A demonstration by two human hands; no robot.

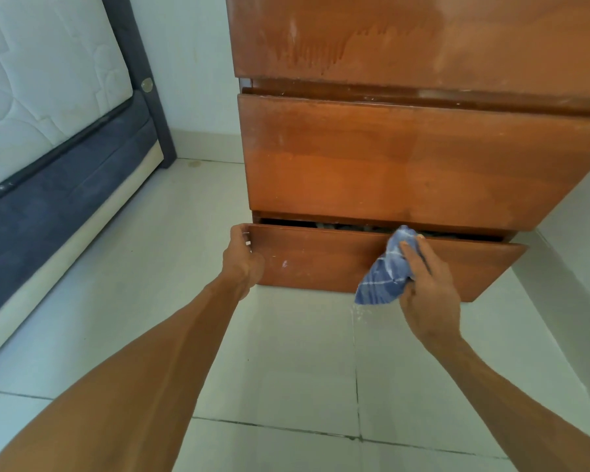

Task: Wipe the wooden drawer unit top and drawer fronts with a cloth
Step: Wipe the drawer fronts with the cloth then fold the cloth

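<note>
A reddish-brown wooden drawer unit stands against the wall, seen from above and in front. Its bottom drawer is pulled slightly out, leaving a dark gap along its top edge. My left hand grips the left end of that drawer front. My right hand holds a bunched blue cloth with white stripes against the drawer front, right of centre, reaching up to its top edge. Streaky marks show on the top drawer front.
A bed with a white quilted mattress on a dark blue base stands to the left. Pale floor tiles lie between bed and unit. A white wall runs close to the unit's right side.
</note>
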